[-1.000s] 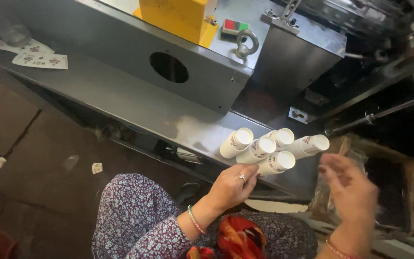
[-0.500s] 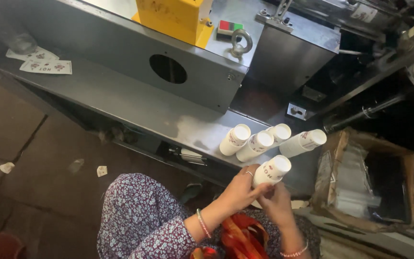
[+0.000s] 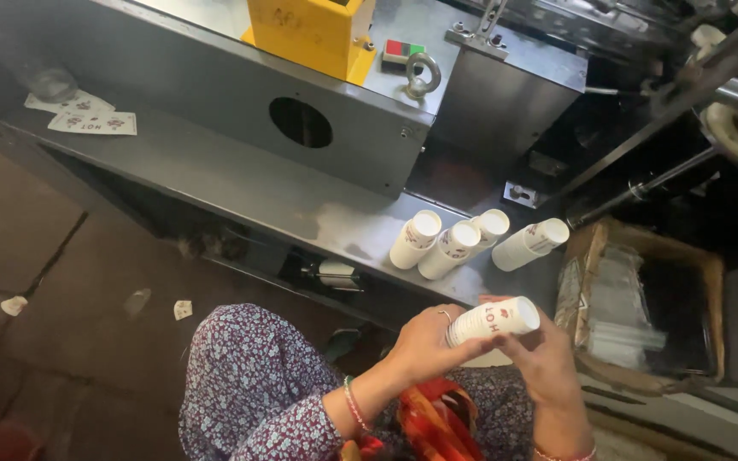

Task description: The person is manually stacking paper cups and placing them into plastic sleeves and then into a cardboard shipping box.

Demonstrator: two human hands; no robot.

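A stack of white paper cups (image 3: 494, 321) is held sideways over the lap, at about six o'clock from the four stacks lying on the steel counter (image 3: 241, 183). The step in hand appears to be the handling of one gathered stack, taken up between both hands; the next move, as a judgement, calls for a steady two-sided hold so that the nested cups are not let slide apart.

The left hand (image 3: 424, 341) is brought in from seven o'clock, wrist bent, a bangle on the forearm and a ring on one finger; its fingers are closed around the base end of the stack. The right hand (image 3: 540, 358) is raised from five o'clock, palm turned inward, and its fingers are wrapped under and beside the open end, gripping it.

On the counter, three stacks of paper cups (image 3: 450, 243) lie touching side by side, rims toward one o'clock, and a fourth stack (image 3: 530, 244) lies just beside them at three o'clock. A lined cardboard box (image 3: 642, 307) is set further right.
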